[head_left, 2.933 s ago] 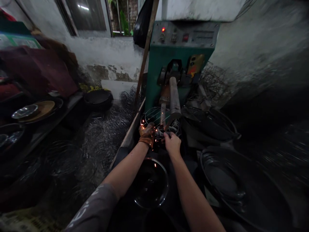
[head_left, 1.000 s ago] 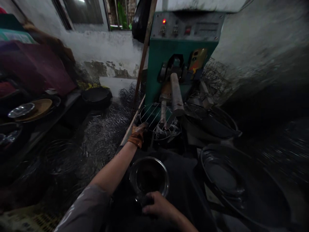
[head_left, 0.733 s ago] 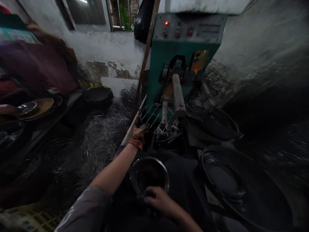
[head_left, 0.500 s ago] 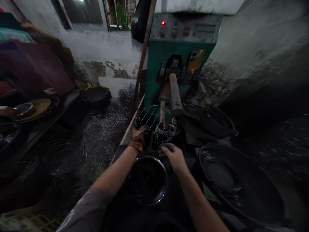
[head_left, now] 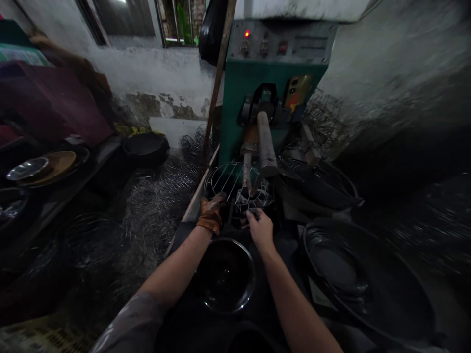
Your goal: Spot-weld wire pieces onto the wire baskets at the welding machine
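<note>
A round wire rack (head_left: 230,179) lies under the metal arm (head_left: 265,147) of a green welding machine (head_left: 272,78). My left hand (head_left: 211,213), in a worn orange-brown glove, grips the rack's near left rim. My bare right hand (head_left: 259,225) reaches to the rack's near edge below the arm's tip, fingers curled on the wire or a small piece I cannot make out. A steel bowl (head_left: 226,274) sits between my forearms, close to my body.
Piles of wire rings (head_left: 158,206) cover the floor on the left. Large dark basins (head_left: 353,274) stand at the right. A wooden pole (head_left: 217,83) leans beside the machine. Dishes and a brass plate (head_left: 55,164) rest on a left bench.
My right hand came away from the rack, dropped down to the steel bowl's near rim, then rose forward again to the rack's near edge. My left hand kept its grip on the rack.
</note>
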A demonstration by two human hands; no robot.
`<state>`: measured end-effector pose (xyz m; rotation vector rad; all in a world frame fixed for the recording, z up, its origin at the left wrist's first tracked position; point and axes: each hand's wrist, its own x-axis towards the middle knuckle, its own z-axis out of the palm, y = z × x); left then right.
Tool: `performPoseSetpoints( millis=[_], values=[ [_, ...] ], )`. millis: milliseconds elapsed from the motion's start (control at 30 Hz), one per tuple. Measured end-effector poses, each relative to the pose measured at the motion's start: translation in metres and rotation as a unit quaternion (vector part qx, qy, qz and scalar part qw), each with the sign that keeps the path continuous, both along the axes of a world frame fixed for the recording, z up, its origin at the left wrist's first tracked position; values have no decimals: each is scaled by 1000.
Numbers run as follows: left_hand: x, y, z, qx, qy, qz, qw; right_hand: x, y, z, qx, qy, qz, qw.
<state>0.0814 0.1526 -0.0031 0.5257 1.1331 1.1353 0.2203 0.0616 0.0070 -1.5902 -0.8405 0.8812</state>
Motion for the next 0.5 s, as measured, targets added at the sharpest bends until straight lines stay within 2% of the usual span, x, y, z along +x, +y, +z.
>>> performPoseSetpoints(
  millis=[200, 500],
  values=[
    [4, -2, -2, -12, 7, 7, 1000, 1, 2, -4, 10, 10, -8, 1000],
    [10, -4, 2, -50, 3, 44, 998, 0, 4, 1, 24, 32, -21, 999]
  ],
)
